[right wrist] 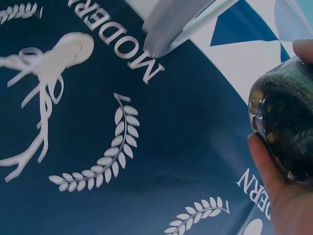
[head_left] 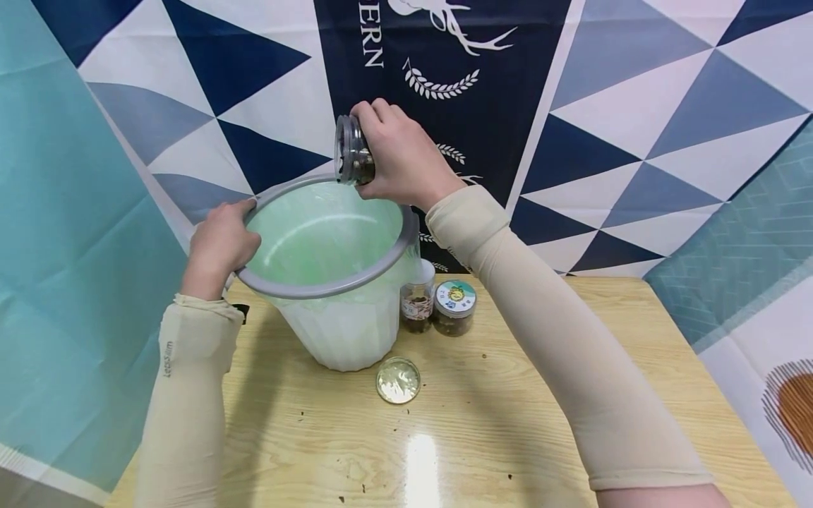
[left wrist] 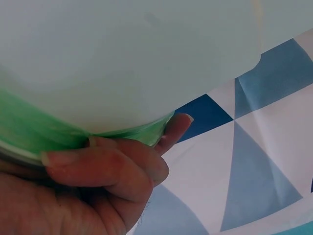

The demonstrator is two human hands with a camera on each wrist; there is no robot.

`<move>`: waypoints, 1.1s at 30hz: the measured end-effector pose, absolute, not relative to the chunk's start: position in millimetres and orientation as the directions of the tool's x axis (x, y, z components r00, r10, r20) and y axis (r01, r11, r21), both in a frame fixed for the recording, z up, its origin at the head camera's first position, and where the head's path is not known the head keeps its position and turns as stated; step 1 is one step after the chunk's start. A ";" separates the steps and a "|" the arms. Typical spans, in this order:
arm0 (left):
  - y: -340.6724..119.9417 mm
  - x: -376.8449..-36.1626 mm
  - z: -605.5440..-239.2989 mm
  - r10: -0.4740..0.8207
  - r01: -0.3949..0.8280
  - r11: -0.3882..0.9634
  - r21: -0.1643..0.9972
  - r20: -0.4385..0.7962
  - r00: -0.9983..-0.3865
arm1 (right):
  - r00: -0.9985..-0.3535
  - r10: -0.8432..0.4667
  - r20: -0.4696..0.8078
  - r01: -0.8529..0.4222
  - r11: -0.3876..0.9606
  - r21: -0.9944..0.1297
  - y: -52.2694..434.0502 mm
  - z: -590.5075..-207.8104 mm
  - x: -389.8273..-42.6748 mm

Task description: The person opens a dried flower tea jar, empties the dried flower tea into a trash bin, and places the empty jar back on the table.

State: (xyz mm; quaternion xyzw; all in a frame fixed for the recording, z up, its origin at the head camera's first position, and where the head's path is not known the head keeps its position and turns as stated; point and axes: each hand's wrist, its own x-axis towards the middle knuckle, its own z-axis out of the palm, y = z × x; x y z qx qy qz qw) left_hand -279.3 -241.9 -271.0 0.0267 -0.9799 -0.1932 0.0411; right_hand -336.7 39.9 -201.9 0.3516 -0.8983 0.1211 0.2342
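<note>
Head view: a small clear plastic jar with dark contents (head_left: 353,159) is being held on its side over the white plastic bin with grey rim and green liner (head_left: 330,282), wrapped fully by the right hand (head_left: 396,159). It is judged light, rigid and slippery, best taken around the body. The left hand (head_left: 219,243) is being curled over the rim.

Left wrist view: fingers (left wrist: 105,164) are being hooked under the rim, pinning the green liner (left wrist: 29,122).

Right wrist view: dark crumbly contents are being shown through the jar (right wrist: 286,132); the jar is being clasped by thumb and palm.

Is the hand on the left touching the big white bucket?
Touching. In the head view the left hand grips the bucket's grey rim; the left wrist view shows its fingers curled under that rim.
</note>
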 end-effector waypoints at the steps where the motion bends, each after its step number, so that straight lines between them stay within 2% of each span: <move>1: -242.7 -278.4 -271.0 -0.071 -0.038 0.924 0.380 0.072 -0.995 | -0.637 -0.582 0.505 -0.687 0.726 -0.029 38.6 -201.7 -336.5; 6: -244.7 -277.2 -272.4 -0.075 -0.036 0.922 0.386 0.086 -0.993 | -0.606 -0.604 0.518 -0.679 0.732 0.058 35.6 -202.7 -336.7; 15: -242.9 -276.8 -272.1 -0.082 -0.039 0.916 0.400 0.093 -0.992 | -0.592 -0.603 0.535 -0.682 0.728 0.066 38.1 -202.8 -337.0; 26: -242.6 -276.8 -273.0 -0.093 -0.053 0.905 0.422 0.075 -0.993 | -0.573 -0.626 0.530 -0.676 0.726 0.126 38.5 -198.5 -336.1; 33: -240.0 -276.9 -272.6 -0.096 -0.052 0.908 0.416 0.087 -0.992 | -0.538 -0.658 0.527 -0.664 0.716 0.215 38.1 -197.7 -336.6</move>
